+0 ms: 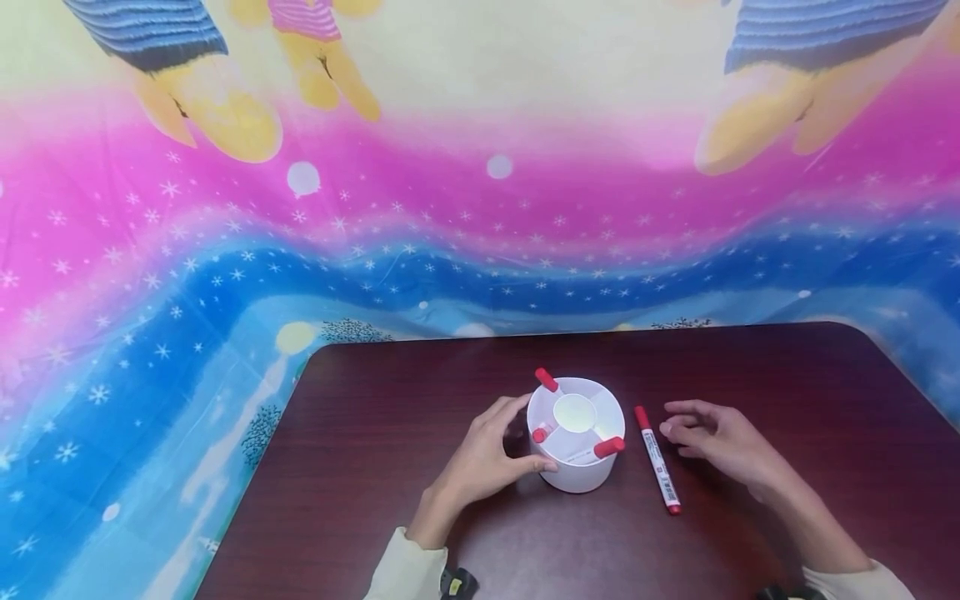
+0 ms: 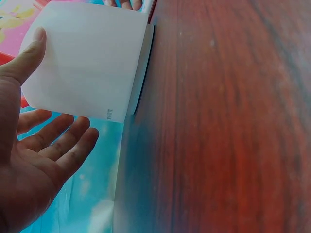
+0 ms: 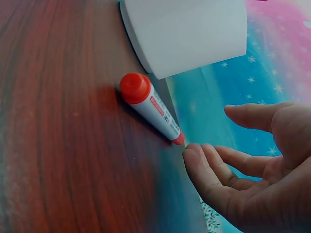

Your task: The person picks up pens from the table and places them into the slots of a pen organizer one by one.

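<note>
While markers (image 1: pixel 609 447) fill holder (image 1: pixel 576 467), one (red-capped) (image 1: pixel 657 469) beside

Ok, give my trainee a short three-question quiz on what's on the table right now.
1. How many red-capped markers stand in the white holder?
2. True or false: the right hand grips the marker on the table.
3. Which hand touches the holder: A) the left hand, B) the right hand, C) both?

Key
1. Three: their red caps stick out at the rim.
2. False: its fingers are relaxed beside the marker, which lies flat on the table right of the holder.
3. A: its thumb rests on the holder's side.
</note>
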Demonstrator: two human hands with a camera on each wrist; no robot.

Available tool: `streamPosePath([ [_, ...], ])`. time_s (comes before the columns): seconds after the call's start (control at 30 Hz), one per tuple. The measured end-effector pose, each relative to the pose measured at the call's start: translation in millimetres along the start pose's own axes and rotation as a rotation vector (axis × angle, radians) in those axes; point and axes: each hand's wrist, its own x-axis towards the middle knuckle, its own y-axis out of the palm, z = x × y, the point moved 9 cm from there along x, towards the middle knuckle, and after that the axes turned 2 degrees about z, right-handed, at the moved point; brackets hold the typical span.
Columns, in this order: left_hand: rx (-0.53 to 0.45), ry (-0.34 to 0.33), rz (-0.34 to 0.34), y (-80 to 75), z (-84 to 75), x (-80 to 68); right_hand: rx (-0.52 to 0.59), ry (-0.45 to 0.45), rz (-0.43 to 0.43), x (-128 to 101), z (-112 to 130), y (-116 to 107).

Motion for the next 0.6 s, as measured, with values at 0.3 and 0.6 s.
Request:
streamPosePath([
  [0.3, -0.004, -0.01, 0.004, -0.3, -0.5, -1.0, -0.049, 0.017, 0.011, 4, -5, 9],
  [0.6, -0.015, -0.015, 0.006, -0.4, -0.1, -1.3, -0.096, 0.006, -0.002, 6, -7, 12],
])
